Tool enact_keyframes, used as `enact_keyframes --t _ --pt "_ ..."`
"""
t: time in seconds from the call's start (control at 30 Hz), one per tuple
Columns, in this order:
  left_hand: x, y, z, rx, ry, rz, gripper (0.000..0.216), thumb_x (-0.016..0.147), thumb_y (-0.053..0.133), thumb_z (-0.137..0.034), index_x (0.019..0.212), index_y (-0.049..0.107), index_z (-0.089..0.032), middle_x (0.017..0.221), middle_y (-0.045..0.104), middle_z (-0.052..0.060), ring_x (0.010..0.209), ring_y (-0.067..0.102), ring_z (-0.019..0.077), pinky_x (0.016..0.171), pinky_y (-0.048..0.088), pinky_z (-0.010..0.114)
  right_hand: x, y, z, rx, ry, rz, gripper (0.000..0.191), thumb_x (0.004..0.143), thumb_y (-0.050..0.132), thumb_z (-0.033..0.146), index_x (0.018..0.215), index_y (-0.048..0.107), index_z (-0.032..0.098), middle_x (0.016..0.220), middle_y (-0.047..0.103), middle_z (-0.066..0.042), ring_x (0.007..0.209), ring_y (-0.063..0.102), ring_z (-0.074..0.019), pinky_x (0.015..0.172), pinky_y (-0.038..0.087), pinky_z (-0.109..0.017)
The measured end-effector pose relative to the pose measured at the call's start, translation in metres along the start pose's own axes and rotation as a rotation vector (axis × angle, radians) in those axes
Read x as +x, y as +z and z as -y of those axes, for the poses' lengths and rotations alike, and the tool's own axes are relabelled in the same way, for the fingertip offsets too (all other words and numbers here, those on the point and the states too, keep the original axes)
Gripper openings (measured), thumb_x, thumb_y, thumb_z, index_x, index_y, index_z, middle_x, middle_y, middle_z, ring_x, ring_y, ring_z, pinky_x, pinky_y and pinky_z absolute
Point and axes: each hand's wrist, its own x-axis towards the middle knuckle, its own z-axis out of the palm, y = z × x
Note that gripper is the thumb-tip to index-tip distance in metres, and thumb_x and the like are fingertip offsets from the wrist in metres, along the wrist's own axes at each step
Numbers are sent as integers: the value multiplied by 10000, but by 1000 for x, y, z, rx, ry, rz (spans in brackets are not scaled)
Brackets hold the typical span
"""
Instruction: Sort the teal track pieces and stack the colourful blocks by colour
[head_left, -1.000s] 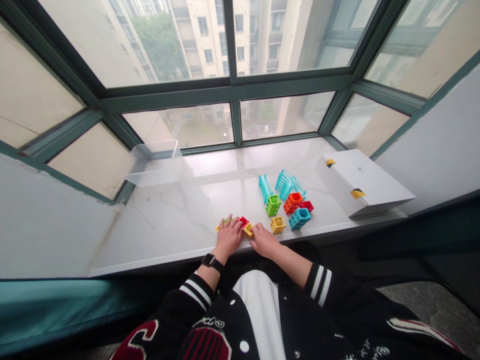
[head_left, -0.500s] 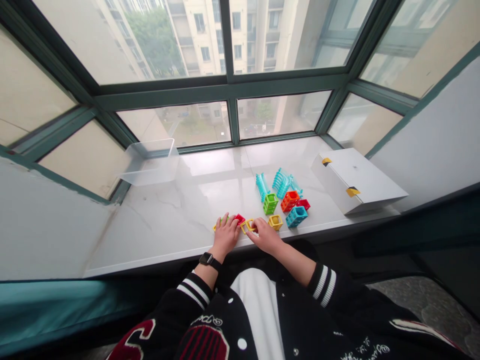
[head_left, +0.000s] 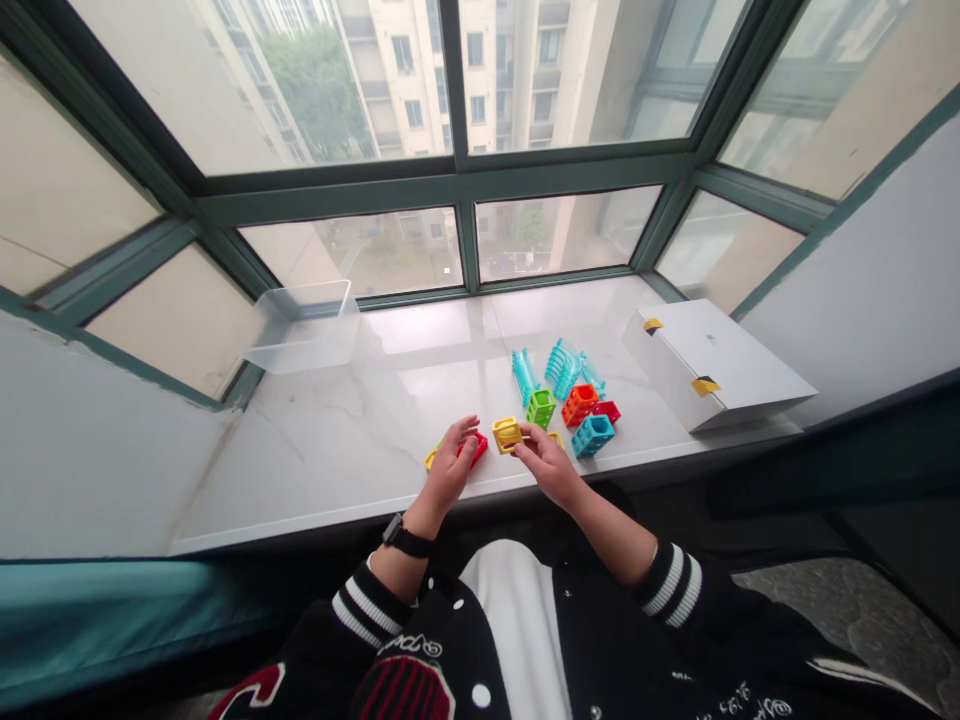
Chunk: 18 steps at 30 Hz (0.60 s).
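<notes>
My right hand (head_left: 547, 460) pinches a yellow toy block (head_left: 507, 435), hollow with open sides, between thumb and fingers. Over the row at the sill's front hovers my left hand (head_left: 448, 465), its fingers stretched out and parted. Partly behind that hand lies a red block (head_left: 478, 451), and a yellow piece (head_left: 430, 457) peeks out on its left side. Whether the left fingers touch the red block, I cannot tell. Another yellow block (head_left: 556, 440) is mostly covered by my right hand. Just beyond stands a green block (head_left: 540, 407).
To the right are an orange block (head_left: 580, 404), a small red block (head_left: 607, 411) and a blue block (head_left: 593, 436). Clear turquoise track pieces (head_left: 564, 368) lie behind them. A transparent bin (head_left: 307, 335) sits back left, a white box (head_left: 720, 360) at right.
My right hand has raised the yellow block away from the row and turned it. My left hand has lifted off the row and opened, uncovering more of the red block.
</notes>
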Motion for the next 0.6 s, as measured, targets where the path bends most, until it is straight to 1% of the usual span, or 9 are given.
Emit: enact_keyframes --t 0.07,0.13,0.23,0.33,0.4,0.47,0.53,0.6 --pt "0 3 -12 -143 -41 44 533 1027 540 -583 1452 534 -263 1460 615 134 1269 636 266 1093 518 458 -1 1 1 -36 -26 15 389 1015 591 552 1265 631 257 1137 748 -74 1063 724 -257 1003 589 -451" --pt "0 5 -19 -222 -79 79 573 988 610 -598 1450 530 -270 1444 618 132 1214 658 257 1050 541 439 -2 2 3 -69 -59 48 377 1024 588 547 1258 646 257 1179 736 -79 1069 718 -251 1021 578 -447" --pt "-2 9 -25 -266 -116 88 646 925 716 -584 1451 521 -263 1332 654 115 1097 692 228 969 570 396 -4 2 7 -90 -96 95 344 1032 593 525 1238 644 254 1195 726 -80 1066 718 -242 1016 576 -438" --pt "-4 12 -28 -270 -157 70 640 898 750 -579 1405 567 -233 1194 686 90 1041 705 219 923 579 366 -4 -1 7 -93 -97 98 326 1035 590 521 1212 620 249 1198 727 -84 1031 731 -232 970 596 -426" --pt "-5 15 -30 -275 -198 71 614 890 758 -579 1365 606 -222 1172 695 88 1058 709 229 937 579 370 -4 -2 7 -113 -102 65 321 1036 586 519 1211 603 251 1271 706 -95 1008 734 -220 951 609 -421" --pt "-5 20 -29 -300 -237 62 610 868 788 -566 1344 626 -221 1172 698 88 1077 710 237 970 573 386 -3 -4 7 -169 -129 -26 314 1039 578 505 1227 599 254 1338 668 -108 1021 727 -219 941 619 -421" --pt "-5 27 -28 -345 -260 40 621 848 816 -546 1342 623 -224 1166 693 84 1082 707 236 1003 563 404 -2 -5 8 -247 -180 -135 315 1042 568 481 1260 602 255 1332 649 -119 1065 715 -237 929 626 -426" --pt "-5 33 -26 -380 -272 14 637 836 833 -529 1353 612 -228 1160 681 79 1081 703 231 1026 554 413 -2 -6 11 -329 -256 -194 348 1030 586 458 1315 593 257 1320 638 -130 1141 691 -269 933 627 -442"
